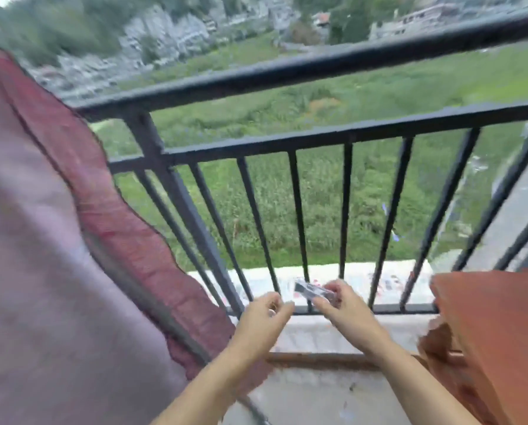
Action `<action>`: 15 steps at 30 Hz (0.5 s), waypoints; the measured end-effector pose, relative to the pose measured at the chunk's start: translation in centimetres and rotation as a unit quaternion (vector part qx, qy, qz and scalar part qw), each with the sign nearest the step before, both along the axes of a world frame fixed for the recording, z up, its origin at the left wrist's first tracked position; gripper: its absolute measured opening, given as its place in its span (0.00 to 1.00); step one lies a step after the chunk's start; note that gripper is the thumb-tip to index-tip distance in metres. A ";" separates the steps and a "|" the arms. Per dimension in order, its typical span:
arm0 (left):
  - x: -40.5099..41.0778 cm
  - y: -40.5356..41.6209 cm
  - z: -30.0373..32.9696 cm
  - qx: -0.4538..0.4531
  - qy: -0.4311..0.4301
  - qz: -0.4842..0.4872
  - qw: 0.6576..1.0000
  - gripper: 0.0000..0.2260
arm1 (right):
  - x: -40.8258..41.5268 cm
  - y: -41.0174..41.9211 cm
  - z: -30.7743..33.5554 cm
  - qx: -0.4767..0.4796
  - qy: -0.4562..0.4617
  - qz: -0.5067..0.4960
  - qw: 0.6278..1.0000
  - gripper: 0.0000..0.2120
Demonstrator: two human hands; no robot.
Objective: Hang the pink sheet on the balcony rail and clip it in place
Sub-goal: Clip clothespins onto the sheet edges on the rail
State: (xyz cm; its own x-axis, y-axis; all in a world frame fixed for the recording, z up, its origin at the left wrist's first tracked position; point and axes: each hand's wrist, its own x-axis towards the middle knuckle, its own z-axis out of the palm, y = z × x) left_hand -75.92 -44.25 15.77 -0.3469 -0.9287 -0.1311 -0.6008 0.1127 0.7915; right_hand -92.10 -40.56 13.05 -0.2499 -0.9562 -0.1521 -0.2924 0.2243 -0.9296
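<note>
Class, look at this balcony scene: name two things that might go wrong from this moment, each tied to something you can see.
1. The right hand holds a small dark clip right beside the gaps between the railing bars; a slip might send it through to the grass below.
2. The pink sheet hangs over the top rail with no clip visible on it, so wind might drag it off.

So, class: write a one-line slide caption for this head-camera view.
Pink sheet draped over the balcony rail; right hand holds a clip beside the left hand.
</note>
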 end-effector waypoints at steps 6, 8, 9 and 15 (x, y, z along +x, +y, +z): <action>10.0 0.4 13.1 -0.270 0.024 -0.040 0.962 0.11 | 8.8 -3.7 9.0 -0.109 -0.161 0.067 0.979 0.03; 13.3 0.2 18.0 -0.387 0.001 -0.036 0.921 0.09 | 10.9 -4.1 11.8 -0.147 -0.162 0.100 0.971 0.04; 15.1 0.0 20.4 -0.452 -0.010 -0.024 0.892 0.08 | 12.0 -4.3 13.3 -0.168 -0.155 0.114 0.967 0.04; 20.5 -2.9 33.7 -0.647 -0.150 -0.007 0.748 0.14 | 15.0 -4.0 22.7 -0.314 -0.124 0.087 0.937 0.03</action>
State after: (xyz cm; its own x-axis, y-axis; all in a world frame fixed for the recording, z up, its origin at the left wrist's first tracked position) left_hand -55.43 -47.17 49.47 -0.4923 -0.3421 0.8004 -0.7209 0.6756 -0.1546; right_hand -77.10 -44.54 35.70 -0.1134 -0.8999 0.4210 -0.0307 -0.4204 -0.9068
